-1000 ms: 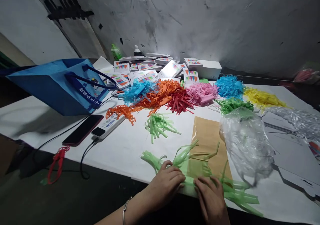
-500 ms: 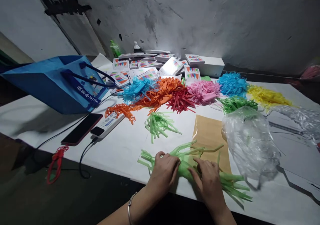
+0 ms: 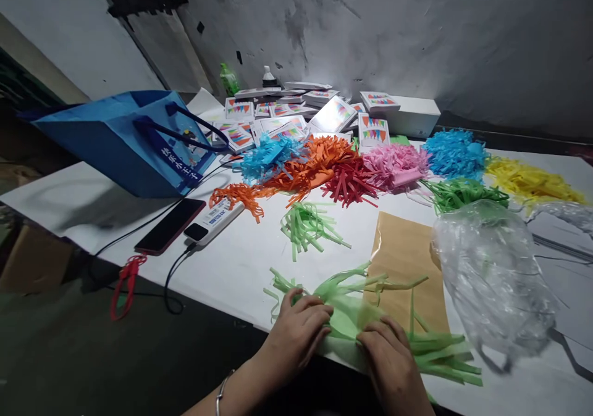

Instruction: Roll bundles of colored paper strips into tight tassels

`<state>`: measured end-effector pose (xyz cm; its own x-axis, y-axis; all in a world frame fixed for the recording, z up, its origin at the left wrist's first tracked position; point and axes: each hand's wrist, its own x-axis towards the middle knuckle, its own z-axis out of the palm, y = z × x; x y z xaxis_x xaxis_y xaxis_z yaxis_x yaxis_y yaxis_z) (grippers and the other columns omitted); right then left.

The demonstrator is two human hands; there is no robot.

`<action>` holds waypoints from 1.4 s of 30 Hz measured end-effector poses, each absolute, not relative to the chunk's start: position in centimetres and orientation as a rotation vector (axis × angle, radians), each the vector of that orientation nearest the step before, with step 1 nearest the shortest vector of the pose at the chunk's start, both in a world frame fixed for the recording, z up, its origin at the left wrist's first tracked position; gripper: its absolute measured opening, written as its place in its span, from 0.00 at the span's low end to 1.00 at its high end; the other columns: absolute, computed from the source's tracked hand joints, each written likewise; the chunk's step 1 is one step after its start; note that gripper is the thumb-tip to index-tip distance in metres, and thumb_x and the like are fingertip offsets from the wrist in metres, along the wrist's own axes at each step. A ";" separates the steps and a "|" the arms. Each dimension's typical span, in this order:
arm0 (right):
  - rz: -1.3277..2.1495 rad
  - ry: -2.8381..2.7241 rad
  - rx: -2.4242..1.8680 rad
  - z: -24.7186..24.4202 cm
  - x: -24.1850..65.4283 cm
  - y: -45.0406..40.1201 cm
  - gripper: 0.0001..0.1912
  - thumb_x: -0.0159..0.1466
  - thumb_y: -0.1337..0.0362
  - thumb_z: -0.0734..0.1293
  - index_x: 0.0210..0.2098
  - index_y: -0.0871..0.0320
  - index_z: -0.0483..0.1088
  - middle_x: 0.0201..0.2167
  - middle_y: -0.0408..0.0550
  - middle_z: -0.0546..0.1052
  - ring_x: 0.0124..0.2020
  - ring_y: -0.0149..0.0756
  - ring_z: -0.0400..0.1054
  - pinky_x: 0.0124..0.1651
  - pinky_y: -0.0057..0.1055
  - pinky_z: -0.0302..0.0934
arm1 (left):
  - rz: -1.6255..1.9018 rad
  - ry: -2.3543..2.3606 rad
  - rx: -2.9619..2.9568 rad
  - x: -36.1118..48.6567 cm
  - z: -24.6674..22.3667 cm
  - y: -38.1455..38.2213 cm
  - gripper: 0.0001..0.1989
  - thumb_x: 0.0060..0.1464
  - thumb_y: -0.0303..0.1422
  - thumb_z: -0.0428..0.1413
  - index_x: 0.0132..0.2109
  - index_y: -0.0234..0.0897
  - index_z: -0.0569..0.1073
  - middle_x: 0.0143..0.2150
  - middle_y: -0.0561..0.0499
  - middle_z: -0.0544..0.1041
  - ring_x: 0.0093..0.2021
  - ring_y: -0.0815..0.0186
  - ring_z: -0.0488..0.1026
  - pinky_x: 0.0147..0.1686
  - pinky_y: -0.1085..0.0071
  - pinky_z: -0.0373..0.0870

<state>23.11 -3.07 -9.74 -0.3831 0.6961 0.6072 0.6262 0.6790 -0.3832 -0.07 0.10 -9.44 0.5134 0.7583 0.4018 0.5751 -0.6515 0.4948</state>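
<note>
Green, translucent tissue paper cut into strips at both ends (image 3: 343, 318) lies under my fingers at the near left corner of a flat brown paper rectangle (image 3: 407, 262), a few strips straying over it. My left hand (image 3: 303, 320) is closed on the tissue's near edge to the left of the brown paper, fingers bent over together; my right hand (image 3: 391, 354) is closed on the same edge, just in front of the brown paper. My thumbs are partly hidden, so how tight either pinch is I can't tell. Holding on both sides, I judge, keeps so limp a sheet straight between my hands.

Left of the brown paper and a little beyond my hands sits a pale green fringed paper bunch (image 3: 309, 224), near enough to reach yet out of my fingers' way. Right of it slumps a crumpled clear plastic bag (image 3: 495, 280).

Beyond it, heaped by colour, perhaps so they don't mix, run orange paper fringes (image 3: 328, 160), pink paper fringes (image 3: 396, 164) and yellow paper fringes (image 3: 535, 178). Farther off stands a stack of flat white printed boxes (image 3: 333, 115). Far left of it are a dark rectangular phone (image 3: 170, 226) and a blue paper carrier bag (image 3: 106, 144).
</note>
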 end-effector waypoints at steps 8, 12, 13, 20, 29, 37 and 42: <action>0.055 -1.983 -1.107 -10.0 22.5 -2.8 0.08 0.72 0.73 0.58 0.41 0.61 0.68 0.29 0.44 0.76 0.32 0.32 0.71 0.52 0.35 0.56 | 0.890 1.176 2.474 -0.1 -8.6 0.4 0.14 0.61 0.37 0.58 0.52 0.40 0.71 0.54 0.44 0.78 0.56 0.51 0.69 0.61 0.48 0.52; 0.079 -1.943 -1.199 -10.1 22.3 -2.9 0.09 0.74 0.70 0.58 0.40 0.58 0.68 0.29 0.42 0.75 0.30 0.32 0.69 0.50 0.36 0.55 | 0.873 1.101 2.432 0.7 -9.5 0.5 0.09 0.63 0.26 0.48 0.43 0.41 0.72 0.39 0.49 0.80 0.46 0.57 0.72 0.58 0.52 0.56; 0.078 -1.924 -1.240 -10.1 22.2 -2.9 0.09 0.74 0.69 0.58 0.39 0.58 0.68 0.29 0.42 0.75 0.30 0.33 0.69 0.49 0.36 0.54 | 0.878 1.139 2.419 1.0 -9.7 0.6 0.10 0.61 0.24 0.47 0.41 0.40 0.72 0.36 0.49 0.79 0.44 0.57 0.71 0.56 0.52 0.57; -0.124 -1.909 -1.518 -10.2 21.2 -2.2 0.11 0.75 0.64 0.56 0.43 0.57 0.68 0.31 0.46 0.77 0.32 0.40 0.68 0.46 0.43 0.51 | 0.633 1.482 2.409 2.5 -8.3 1.8 0.07 0.61 0.25 0.50 0.37 0.39 0.71 0.33 0.49 0.77 0.37 0.57 0.70 0.48 0.52 0.59; -0.373 -1.923 -1.728 -10.4 21.9 -0.9 0.14 0.75 0.65 0.55 0.50 0.62 0.69 0.35 0.54 0.77 0.37 0.47 0.71 0.47 0.49 0.55 | 0.448 1.591 2.379 3.1 -8.3 2.5 0.05 0.59 0.25 0.54 0.36 0.38 0.71 0.34 0.48 0.78 0.39 0.56 0.71 0.46 0.53 0.60; -0.269 -2.221 -1.089 -9.8 22.7 -3.5 0.13 0.69 0.75 0.61 0.48 0.64 0.74 0.43 0.54 0.81 0.49 0.45 0.73 0.67 0.48 0.47 | 0.465 1.561 2.338 3.0 -8.2 2.7 0.05 0.61 0.25 0.53 0.37 0.37 0.72 0.35 0.48 0.79 0.39 0.55 0.72 0.47 0.51 0.61; -0.196 -2.063 -1.301 -12.0 21.6 -3.9 0.13 0.72 0.73 0.58 0.43 0.60 0.74 0.39 0.50 0.81 0.44 0.42 0.74 0.65 0.49 0.48 | 0.798 1.475 2.371 1.8 -7.8 2.5 0.14 0.59 0.22 0.50 0.50 0.37 0.71 0.47 0.43 0.78 0.49 0.52 0.71 0.53 0.48 0.58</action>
